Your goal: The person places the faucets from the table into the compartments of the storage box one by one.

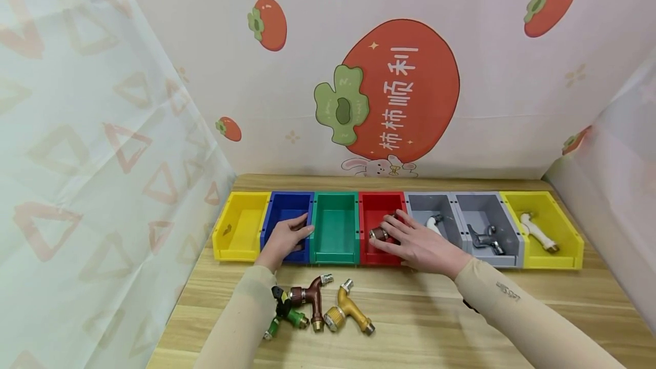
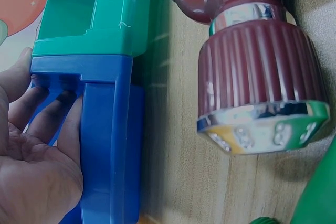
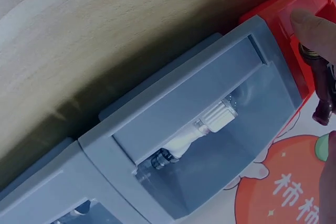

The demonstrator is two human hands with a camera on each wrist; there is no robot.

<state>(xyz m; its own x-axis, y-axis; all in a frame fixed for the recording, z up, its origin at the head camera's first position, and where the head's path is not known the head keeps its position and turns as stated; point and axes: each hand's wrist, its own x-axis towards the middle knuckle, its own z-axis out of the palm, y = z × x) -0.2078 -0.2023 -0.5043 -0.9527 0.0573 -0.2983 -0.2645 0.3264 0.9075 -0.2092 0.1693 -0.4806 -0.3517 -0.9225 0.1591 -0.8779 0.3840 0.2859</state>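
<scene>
Over the red bin (image 1: 366,258), my right hand (image 1: 422,244) holds a dark brown-red tap (image 1: 378,234) between thumb and fingers. The right wrist view shows part of this tap (image 3: 320,72) beside the thumb; the fingers hide the rest. My left hand (image 1: 287,238) is at the blue bin (image 2: 97,129), its fairly straight fingers reaching inside and touching the wall on the green bin's side. In front of the bins lie a brown-red tap (image 1: 314,300) with a ribbed knob, a gold tap (image 1: 348,306) and a green tap (image 1: 294,318).
The bins stand in one row: a yellow bin (image 1: 241,255) at left, a green bin (image 1: 335,255) mid-row. A grey bin (image 3: 184,103) contains a white tap (image 3: 194,135); another grey bin (image 1: 512,261) has a dark tap (image 1: 484,238). The right yellow bin (image 1: 564,258) holds a white tap (image 1: 535,231).
</scene>
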